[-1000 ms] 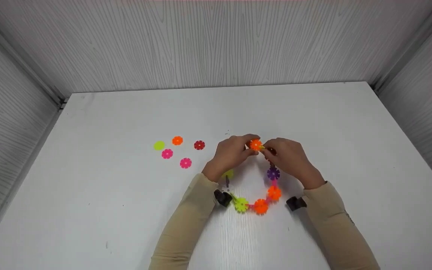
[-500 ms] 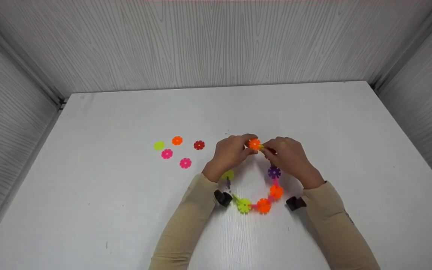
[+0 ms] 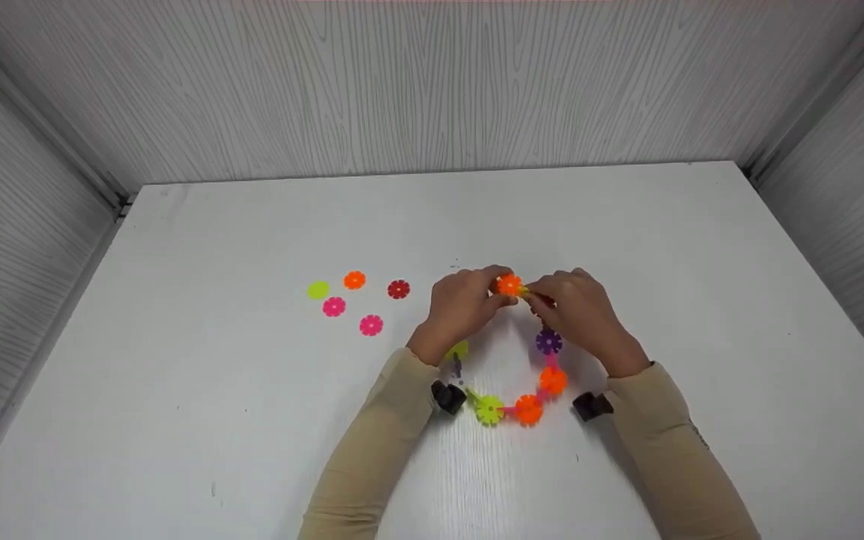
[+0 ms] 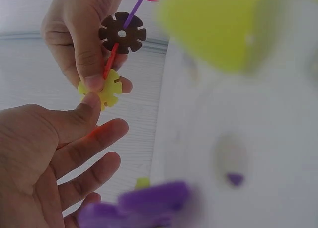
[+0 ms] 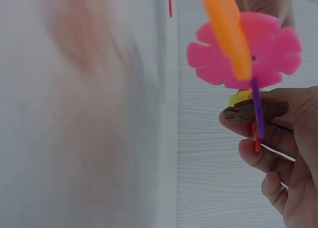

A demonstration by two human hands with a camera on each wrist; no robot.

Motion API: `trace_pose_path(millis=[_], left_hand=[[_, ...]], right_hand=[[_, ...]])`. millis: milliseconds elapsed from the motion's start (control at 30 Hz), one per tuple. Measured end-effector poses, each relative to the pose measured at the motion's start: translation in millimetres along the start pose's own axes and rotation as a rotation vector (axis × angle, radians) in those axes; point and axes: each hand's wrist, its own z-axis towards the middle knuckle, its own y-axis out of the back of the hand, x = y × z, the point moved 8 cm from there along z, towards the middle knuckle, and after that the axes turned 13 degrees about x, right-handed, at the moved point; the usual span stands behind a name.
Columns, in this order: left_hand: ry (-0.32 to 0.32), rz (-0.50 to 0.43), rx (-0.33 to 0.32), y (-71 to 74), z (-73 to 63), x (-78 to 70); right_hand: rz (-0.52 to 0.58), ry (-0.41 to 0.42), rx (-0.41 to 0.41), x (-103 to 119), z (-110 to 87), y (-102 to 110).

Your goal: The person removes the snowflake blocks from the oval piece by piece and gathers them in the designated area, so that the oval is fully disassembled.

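Note:
My left hand (image 3: 464, 304) pinches an orange notched flower disc (image 3: 509, 285) between thumb and fingertips. Close against it, my right hand (image 3: 580, 313) pinches a yellow notched disc (image 4: 113, 88), the end piece of a chain of interlocked discs. Behind that yellow piece come a red disc (image 4: 110, 61) seen edge-on and a brown disc (image 4: 130, 41). A pink disc (image 5: 278, 51) follows in the right wrist view. From my right hand the chain curves down past a purple disc (image 3: 549, 342) and orange ones to a lime disc (image 3: 490, 410), then round toward my left wrist, which hides part of it.
Loose discs lie left of my hands on the white table (image 3: 214, 360): a lime one (image 3: 318, 290), an orange one (image 3: 355, 280), a red one (image 3: 399, 289) and two pink ones, the nearer pink disc (image 3: 371, 325) close to my left forearm. A wood-grain panel (image 3: 432, 90) rises behind.
Both hands have shifted very slightly away from me, still pinching the orange and yellow discs close together. The hanging lower part of the chain has swung a little to the right.

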Motion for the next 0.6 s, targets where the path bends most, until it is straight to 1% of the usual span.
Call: trace_pose_path(millis=[67,133,300,400,467,600], left_hand=[[0.008,0.019,-0.015,0.5,-0.7,-0.5],[0.006,0.028,-0.017,0.7,-1.1,-1.1],[-0.013,0.005,0.008,0.2,-1.4,-0.3],[-0.008,0.002,0.019,-0.6,-2.0,1.5],[0.0,0.019,0.01,-0.3,-2.6,1.8],[0.009,0.063,-0.031,1.6,-3.3,-0.1]], right_hand=[[0.009,-0.005,0.001,-0.9,0.2,-0.5],[0.017,-0.001,0.003,-1.3,0.3,-0.9],[0.029,0.024,0.01,0.2,0.5,-1.8],[0.031,0.033,0.012,0.9,0.3,-2.2],[0.031,0.028,0.01,0.6,0.3,-1.8],[0.035,0.0,-0.003,-2.2,0.4,-0.9]])
